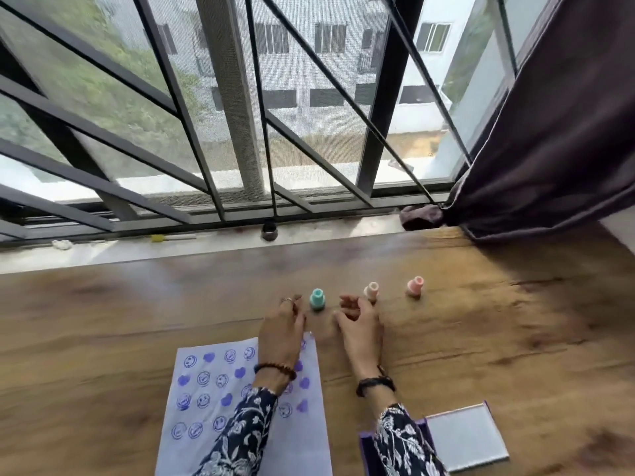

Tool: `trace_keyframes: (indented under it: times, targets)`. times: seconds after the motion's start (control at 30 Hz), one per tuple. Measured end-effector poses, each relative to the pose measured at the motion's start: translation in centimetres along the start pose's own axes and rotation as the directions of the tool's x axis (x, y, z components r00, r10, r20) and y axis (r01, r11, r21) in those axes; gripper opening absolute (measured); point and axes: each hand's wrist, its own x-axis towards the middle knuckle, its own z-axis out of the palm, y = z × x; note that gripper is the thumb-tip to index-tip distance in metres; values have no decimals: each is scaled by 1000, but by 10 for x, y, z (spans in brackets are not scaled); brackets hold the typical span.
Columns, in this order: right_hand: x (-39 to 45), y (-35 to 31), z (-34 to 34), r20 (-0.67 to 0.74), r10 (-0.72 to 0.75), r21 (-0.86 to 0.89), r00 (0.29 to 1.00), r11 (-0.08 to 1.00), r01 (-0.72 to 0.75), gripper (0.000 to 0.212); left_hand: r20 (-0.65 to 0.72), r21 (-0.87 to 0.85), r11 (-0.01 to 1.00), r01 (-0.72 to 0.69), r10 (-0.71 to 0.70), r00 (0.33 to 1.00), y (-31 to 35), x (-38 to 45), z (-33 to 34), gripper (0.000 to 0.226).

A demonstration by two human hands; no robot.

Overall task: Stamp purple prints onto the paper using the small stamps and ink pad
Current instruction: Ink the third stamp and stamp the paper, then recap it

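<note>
A white paper (202, 400) covered with purple smiley and heart prints lies on the wooden table, partly under my left forearm. Three small stamps stand upright in a row beyond it: a teal stamp (317, 298), a pale peach stamp (371, 291) and a pink stamp (415, 286). My left hand (282, 333) rests just left of the teal stamp, fingers apart, holding nothing. My right hand (359, 326) lies between the teal and peach stamps, fingers loosely curled and empty. The purple ink pad (367, 453) sits under my right forearm, its open lid (465, 438) to the right.
The wooden table (498, 338) runs to a window sill (206, 245) with a small dark jar (269, 231) and barred window behind. A dark curtain (549, 132) hangs at the right and drapes onto the table's far corner.
</note>
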Motion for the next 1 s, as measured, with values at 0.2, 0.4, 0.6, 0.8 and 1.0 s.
trace_keyframes:
  times: [0.2,0.4,0.6,0.8,1.0]
  targets:
    - [-3,-15,2,141,-147,-53,979,986,155,27,59,-180,983,-32,43,997,8,8,-4,14]
    - [-44,-17,-36,270,-115,448,956,894,-19,21,201,-766,624,157,1,980,22,-36,-25,20]
    - [-102,-20,-65,223,-114,440,968,898,4,13,241,-842,505,189,39,970,37,-89,-41,18]
    - [-143,-15,-85,338,195,776,921,496,-390,30,176,-839,532,116,64,982,37,-134,-41,21]
    - [-151,16,-111,408,316,684,856,516,-516,22,221,-756,632,169,3,975,14,-153,-28,22]
